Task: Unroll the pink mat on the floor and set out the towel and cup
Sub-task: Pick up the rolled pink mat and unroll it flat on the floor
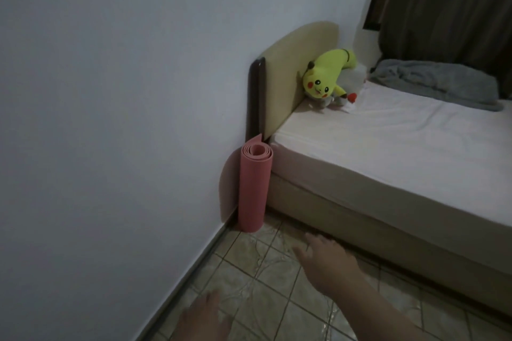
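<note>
The pink mat (255,188) stands rolled up on end in the corner, between the white wall and the bed's headboard. My right hand (324,255) reaches out over the tiled floor with fingers spread, below and to the right of the mat and apart from it. Low in the view, my left hand (205,318) is also extended with relaxed fingers and holds nothing. No towel or cup is in view.
A bed (388,152) with a white sheet fills the right side, its base running along the floor. A yellow plush toy (327,75) and a grey blanket (437,83) lie on it. The white wall (110,119) bounds the left. Tiled floor (271,293) lies between.
</note>
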Tool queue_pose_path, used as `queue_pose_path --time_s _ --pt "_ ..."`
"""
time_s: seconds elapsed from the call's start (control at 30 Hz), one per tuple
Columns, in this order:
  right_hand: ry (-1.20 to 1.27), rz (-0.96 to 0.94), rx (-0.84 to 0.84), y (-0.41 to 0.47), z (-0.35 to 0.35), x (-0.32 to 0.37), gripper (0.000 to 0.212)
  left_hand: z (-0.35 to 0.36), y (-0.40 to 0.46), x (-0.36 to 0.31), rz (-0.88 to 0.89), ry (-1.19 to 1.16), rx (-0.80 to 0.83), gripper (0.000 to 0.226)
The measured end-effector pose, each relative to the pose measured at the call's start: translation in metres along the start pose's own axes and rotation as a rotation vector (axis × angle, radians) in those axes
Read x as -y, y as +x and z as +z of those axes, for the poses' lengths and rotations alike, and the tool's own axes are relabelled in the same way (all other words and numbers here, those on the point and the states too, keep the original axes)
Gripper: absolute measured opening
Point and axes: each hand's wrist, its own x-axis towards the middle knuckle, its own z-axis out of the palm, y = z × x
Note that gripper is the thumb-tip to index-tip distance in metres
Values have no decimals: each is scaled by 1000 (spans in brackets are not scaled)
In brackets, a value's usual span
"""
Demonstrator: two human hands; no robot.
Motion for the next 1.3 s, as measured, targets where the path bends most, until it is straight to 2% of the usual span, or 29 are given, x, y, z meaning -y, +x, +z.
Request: queue_pose_path --time_s 0.1,0.27,0.37,0.47,0.63,0.8,0.93,1.03,1.1,1.23,1.3 --pt "-46 20 97 5 24 -27 65 -48 51 -43 70 11 -171 69" --pt "-116 121 269 29 48 -44 71 -134 124 -103 110 -76 -264 74" --pt "-142 124 308 73 39 -37 74 -161 169 -121 150 -68 -334 76" --pt "-130 65 211 135 14 -16 72 -169 214 -118 154 -20 -280 76" --pt "-121 -32 96 254 -46 45 68 -159 280 -91 69 -5 -66 75" --pt "-58 -108 -25 355 -103 102 65 -146 328 -65 18 16 78 73" --pt "-22 -156 -43 428 -119 124 64 -141 366 -53 -27 26 212 69" --pt "-23 -155 -28 476 -114 128 65 -152 406 -49 -70 74 210 71" --pt "-15 -162 0 505 -105 126 67 -168 439 -51 -91 67 129 70" --pt "33 -136 113 556 -74 115 74 -202 509 -70 -119 -193 -9 73" --pt "69 -91 172 576 -55 109 78 -216 547 -85 -149 -242 -63 75"
